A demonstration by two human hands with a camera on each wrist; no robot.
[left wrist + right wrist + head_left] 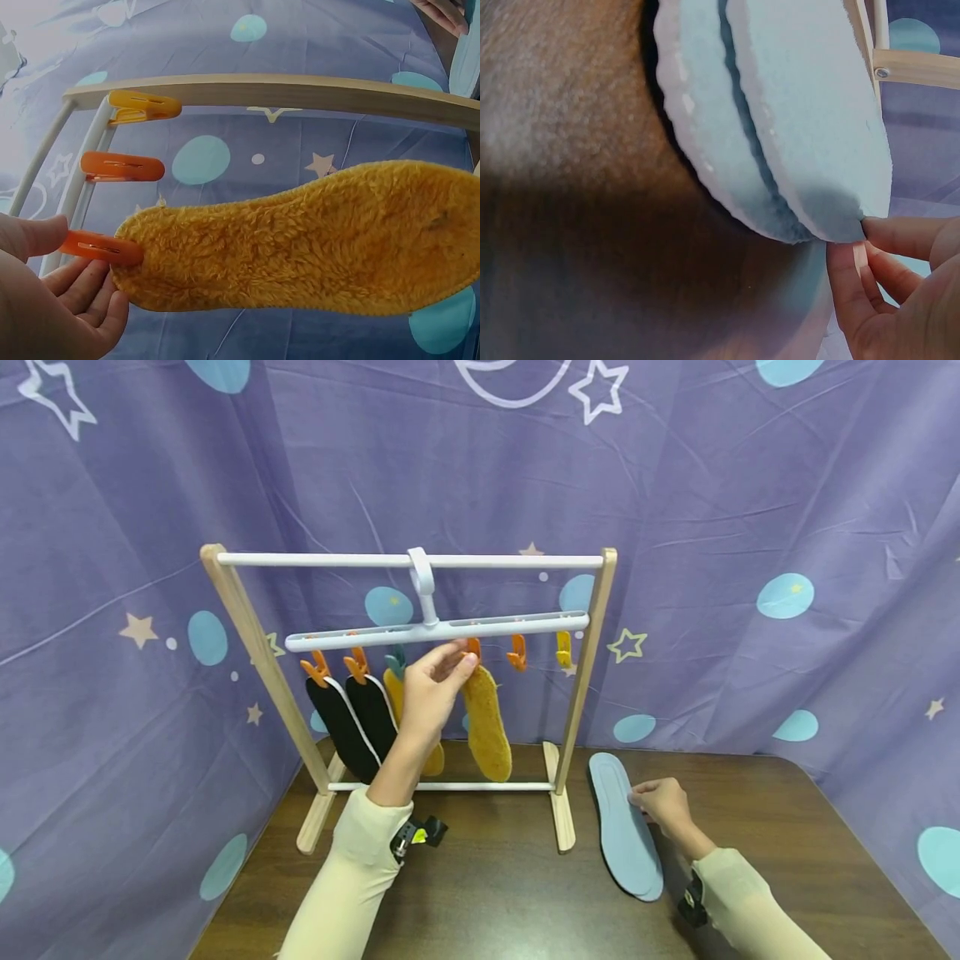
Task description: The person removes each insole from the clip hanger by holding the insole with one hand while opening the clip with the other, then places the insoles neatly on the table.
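Note:
My left hand (431, 697) pinches an orange clothespin (101, 247) under the white hanger bar (502, 627). In that clothespin's bite hangs a fuzzy mustard-yellow insole (489, 731) by its narrow end. On the table at right lies a pair of light blue insoles (622, 827), one overlapping the other. My right hand (666, 806) pinches an edge of the upper light blue insole (810, 97) between thumb and fingers. Left of my left hand hang two black insoles (341, 731) from orange clothespins and another yellow insole (433, 760), partly hidden by my arm, from a green clothespin (396, 660).
A wooden stand (585, 693) with a white top rod (510, 561) carries the hanger. An orange clothespin (517, 652) and a yellow clothespin (564, 649) hang unloaded at the bar's right. The brown table (487, 877) meets a purple patterned curtain (712, 568) behind.

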